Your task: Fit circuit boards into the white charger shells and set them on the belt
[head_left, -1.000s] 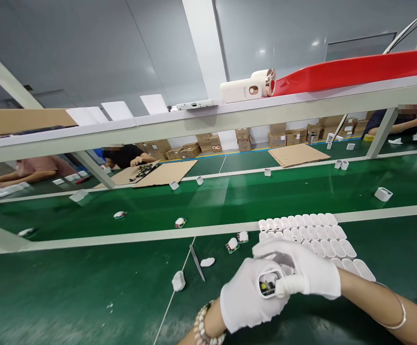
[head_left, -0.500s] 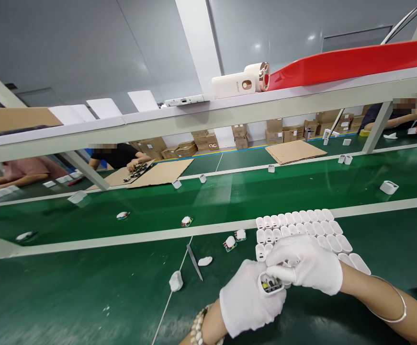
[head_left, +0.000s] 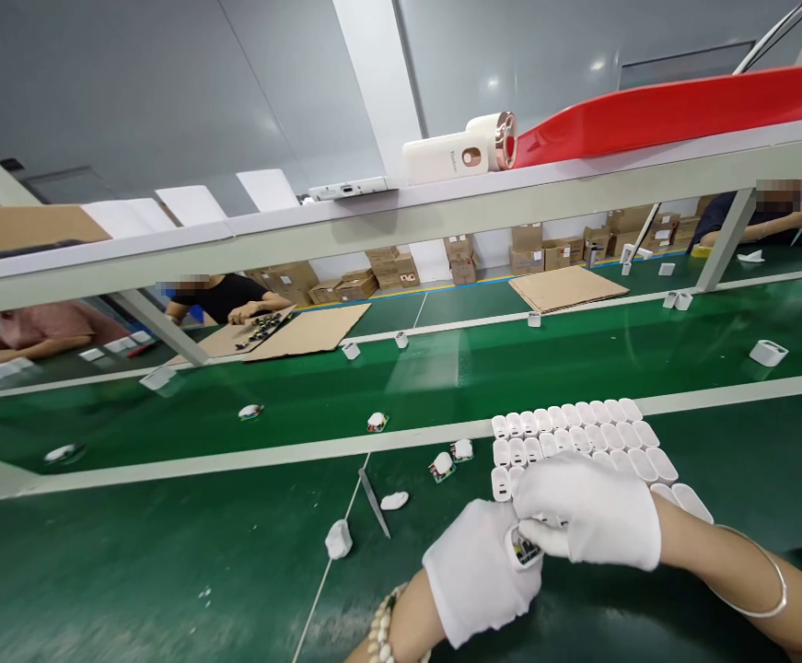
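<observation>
My left hand [head_left: 482, 573], in a white glove, is closed around a small white plastic housing [head_left: 515, 556]. Its open end faces up and electronic parts show inside. My right hand [head_left: 586, 511], gloved too, bends over it with thumb and fingers pressed at the housing's upper rim; the fingertips are partly hidden. Just behind the hands stand rows of similar white housings [head_left: 584, 440], several with a dark slot. To the left lie two small circuit boards with white tops [head_left: 443, 466], grey tweezers [head_left: 374, 504], a flat white piece [head_left: 394, 501] and a crumpled white lump [head_left: 338, 540].
A green conveyor belt [head_left: 290, 387] carries spaced-out boards and housings beyond a pale rail. Above it runs a shelf [head_left: 304, 221] with a red tray [head_left: 677, 115] and a white device [head_left: 448, 158]. Co-workers sit across the belt near cardboard sheets [head_left: 566, 290].
Pieces on the conveyor belt have shifted to the right. The housing has turned a little in my left hand, while my right hand stays at its rim.
</observation>
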Motion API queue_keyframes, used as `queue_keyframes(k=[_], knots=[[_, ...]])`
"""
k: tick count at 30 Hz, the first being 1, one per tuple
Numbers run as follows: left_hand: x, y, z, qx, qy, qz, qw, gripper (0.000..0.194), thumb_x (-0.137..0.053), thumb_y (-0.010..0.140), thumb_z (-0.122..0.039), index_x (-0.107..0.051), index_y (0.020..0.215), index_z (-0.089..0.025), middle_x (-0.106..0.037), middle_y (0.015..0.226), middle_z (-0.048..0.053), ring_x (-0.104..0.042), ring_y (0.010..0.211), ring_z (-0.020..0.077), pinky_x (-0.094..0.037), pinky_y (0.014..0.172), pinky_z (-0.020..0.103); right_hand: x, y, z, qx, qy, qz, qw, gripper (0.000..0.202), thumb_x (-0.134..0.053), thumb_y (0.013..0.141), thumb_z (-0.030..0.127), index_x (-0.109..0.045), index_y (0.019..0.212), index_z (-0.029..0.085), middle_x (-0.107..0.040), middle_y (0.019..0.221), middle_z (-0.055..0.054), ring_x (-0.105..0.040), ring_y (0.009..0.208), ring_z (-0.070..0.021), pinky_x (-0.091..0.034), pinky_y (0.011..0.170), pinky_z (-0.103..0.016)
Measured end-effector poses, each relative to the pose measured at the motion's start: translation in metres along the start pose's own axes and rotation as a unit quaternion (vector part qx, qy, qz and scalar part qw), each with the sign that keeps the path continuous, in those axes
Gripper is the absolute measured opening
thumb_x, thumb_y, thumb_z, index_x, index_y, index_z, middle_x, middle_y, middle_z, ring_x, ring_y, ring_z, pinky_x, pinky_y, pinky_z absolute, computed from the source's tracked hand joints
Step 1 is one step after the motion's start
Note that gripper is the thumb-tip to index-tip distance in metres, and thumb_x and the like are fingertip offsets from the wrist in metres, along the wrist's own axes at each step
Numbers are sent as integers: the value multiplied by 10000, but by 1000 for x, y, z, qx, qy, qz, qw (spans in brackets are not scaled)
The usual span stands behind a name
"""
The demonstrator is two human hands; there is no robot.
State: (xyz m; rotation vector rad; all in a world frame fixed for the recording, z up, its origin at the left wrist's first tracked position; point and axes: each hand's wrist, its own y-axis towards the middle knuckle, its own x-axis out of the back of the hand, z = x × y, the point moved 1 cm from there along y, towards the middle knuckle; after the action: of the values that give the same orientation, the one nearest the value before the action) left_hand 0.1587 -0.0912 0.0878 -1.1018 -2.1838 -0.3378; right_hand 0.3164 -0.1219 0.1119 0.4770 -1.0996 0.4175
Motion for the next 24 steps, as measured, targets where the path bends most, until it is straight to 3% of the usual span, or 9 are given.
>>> queue_keyframes(k=[2, 3, 7, 9, 12, 16, 20, 22, 24], knots=[[2, 3, -2, -20, 97, 1, 995, 137, -553, 690, -92, -592, 587, -174, -628, 579, -5, -552, 542, 133, -391, 515, 216, 0, -1, 5, 14, -133, 34, 990, 145, -588, 766, 58, -671, 684, 143, -646, 698, -54, -570, 592, -177, -397, 525, -296], [4, 4, -4, -29, 122, -6, 992, 136, -548, 702, -92, -617, 623, -178, -649, 598, -1, -566, 538, 137, -411, 522, 219, 2, -1, 7, 13, -137, 31, 990, 144, -584, 784, 51, -687, 739, 141, -657, 747, -66, -590, 628, -189, -415, 545, -303], [15, 16, -5, -35, 80, -123, 989, 184, -523, 795, -101, -686, 807, -185, -737, 793, 50, -674, 686, 194, -538, 661, 288, 8, 1, 4, -56, 96, -88, 990, 130, -575, 928, 209, -697, 969, 230, -660, 910, -38, -643, 818, -182, -508, 710, -297], [19, 23, -1, -27, 49, -181, 982, 224, -529, 789, -54, -689, 861, -193, -750, 898, 65, -701, 838, 231, -563, 799, 346, 4, 7, 2, -102, 165, -131, 972, 215, -700, 841, 259, -669, 1054, 253, -658, 978, -32, -647, 876, -193, -525, 746, -304], [23, 30, 11, -4, 44, -198, 979, 366, -553, 774, -13, -675, 1052, -217, -737, 1046, 63, -680, 1014, 249, -537, 936, 398, -4, 23, 1, -136, 169, -131, 967, 218, -741, 746, 168, -684, 948, 226, -665, 1033, -31, -644, 918, -190, -526, 780, -293], [33, 26, 33, 110, 116, -147, 976, 626, -568, 820, -84, -449, 1427, -184, -678, 1174, 114, -680, 991, 242, -549, 890, 397, -2, 48, -25, -171, 131, -130, 968, 64, -653, 824, 221, -700, 853, 188, -685, 946, -36, -651, 822, -167, -522, 732, -271], [30, 23, 44, 173, 175, -18, 969, 435, -670, 790, -158, -644, 1221, -208, -709, 1004, 77, -688, 934, 267, -552, 849, 414, 7, 79, -82, -260, 55, -113, 957, 184, -657, 884, 291, -677, 987, 141, -678, 1016, -87, -642, 873, -189, -529, 767, -317], [19, 24, 43, 170, 174, 20, 970, 283, -717, 798, -186, -687, 1080, -184, -705, 996, 68, -684, 934, 248, -552, 861, 424, 6, 95, -108, -296, 22, -73, 952, 236, -622, 936, 336, -648, 1057, 135, -666, 1039, -68, -646, 882, -181, -548, 778, -345], [9, 22, 39, 168, 171, 31, 970, 256, -679, 882, -277, -650, 1106, -157, -676, 1079, 73, -665, 972, 225, -556, 862, 425, 2, 109, -128, -326, -13, -36, 945, 270, -602, 959, 352, -627, 1122, 139, -653, 1086, -68, -651, 912, -186, -561, 791, -360]])
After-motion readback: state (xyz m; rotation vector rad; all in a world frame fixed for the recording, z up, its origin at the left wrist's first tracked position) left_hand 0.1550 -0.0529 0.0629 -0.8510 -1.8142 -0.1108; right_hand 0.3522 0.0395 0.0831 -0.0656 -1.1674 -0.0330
